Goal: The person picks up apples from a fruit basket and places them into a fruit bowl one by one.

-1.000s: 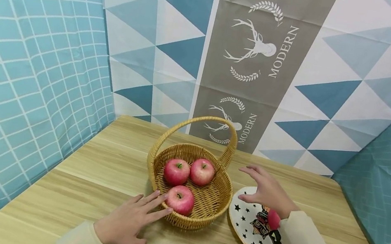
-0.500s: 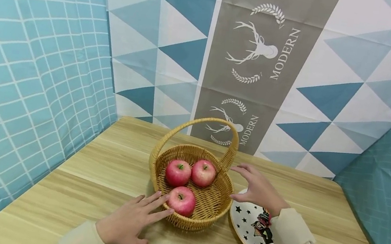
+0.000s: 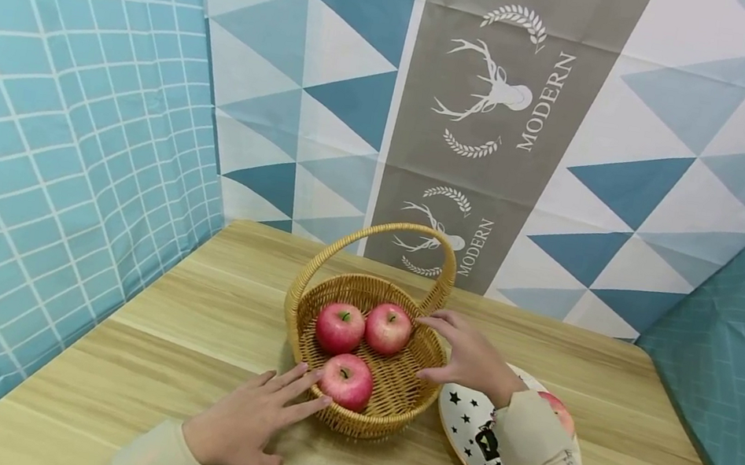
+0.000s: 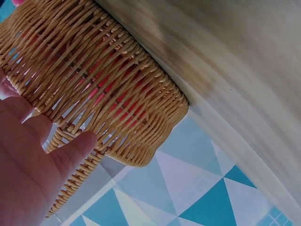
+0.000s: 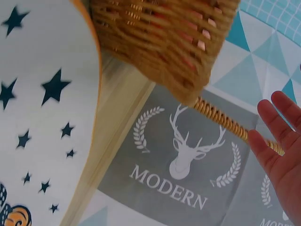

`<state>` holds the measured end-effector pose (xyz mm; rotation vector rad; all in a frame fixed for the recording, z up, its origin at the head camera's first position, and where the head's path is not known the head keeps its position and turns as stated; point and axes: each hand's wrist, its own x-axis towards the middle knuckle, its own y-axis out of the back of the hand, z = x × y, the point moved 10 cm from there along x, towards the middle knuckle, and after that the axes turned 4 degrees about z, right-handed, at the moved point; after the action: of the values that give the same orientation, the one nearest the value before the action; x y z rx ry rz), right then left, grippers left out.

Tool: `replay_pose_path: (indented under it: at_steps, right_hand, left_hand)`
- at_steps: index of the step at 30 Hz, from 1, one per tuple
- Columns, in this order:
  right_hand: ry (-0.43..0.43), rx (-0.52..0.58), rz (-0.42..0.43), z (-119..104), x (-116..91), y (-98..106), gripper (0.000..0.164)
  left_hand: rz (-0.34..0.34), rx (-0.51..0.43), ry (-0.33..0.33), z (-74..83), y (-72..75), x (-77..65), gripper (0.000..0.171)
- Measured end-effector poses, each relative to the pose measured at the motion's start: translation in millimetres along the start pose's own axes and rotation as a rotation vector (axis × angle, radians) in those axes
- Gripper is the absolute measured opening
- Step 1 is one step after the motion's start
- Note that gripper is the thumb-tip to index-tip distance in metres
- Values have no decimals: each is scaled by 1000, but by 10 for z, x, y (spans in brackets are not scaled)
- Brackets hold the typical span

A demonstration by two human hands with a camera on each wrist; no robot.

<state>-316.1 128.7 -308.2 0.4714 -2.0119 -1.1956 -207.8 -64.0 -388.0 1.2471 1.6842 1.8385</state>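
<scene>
A round wicker basket with a tall arched handle holds three red apples. Two of them, a left apple and a right apple, sit at the back; a front apple lies by the near rim. My left hand rests its spread, straight fingers on the basket's near-left rim. Over the right rim hovers my right hand, its thumb and fingers apart with nothing between them. In the left wrist view, red shows through the basket's weave.
Right of the basket is a white plate with black stars and an orange edge. Another apple shows on it, partly hidden by my right sleeve. A patterned backdrop rises behind the wooden table.
My right hand has moved left from above the plate to the basket's right rim. The plate's apple shows again beyond my sleeve. My left hand has stayed at the rim.
</scene>
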Motion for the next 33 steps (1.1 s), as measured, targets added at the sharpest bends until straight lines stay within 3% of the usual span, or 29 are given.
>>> replay_pose_path:
  at_steps: [9, 19, 28, 33]
  right_hand:
    - [34, 30, -20, -182, 154, -134, 72]
    - [50, 8, -115, -350, 286, -374, 73]
    - [144, 19, -97, -520, 348, -470, 73]
    - [106, 30, -124, -540, 344, -546, 75]
  left_hand:
    - [-1, -15, 5, 12, 27, 11, 86]
    - [18, -8, -2, -6, 12, -4, 87]
    - [3, -7, -3, 0, 18, -3, 86]
    - [-3, 2, 0, -2, 7, 1, 86]
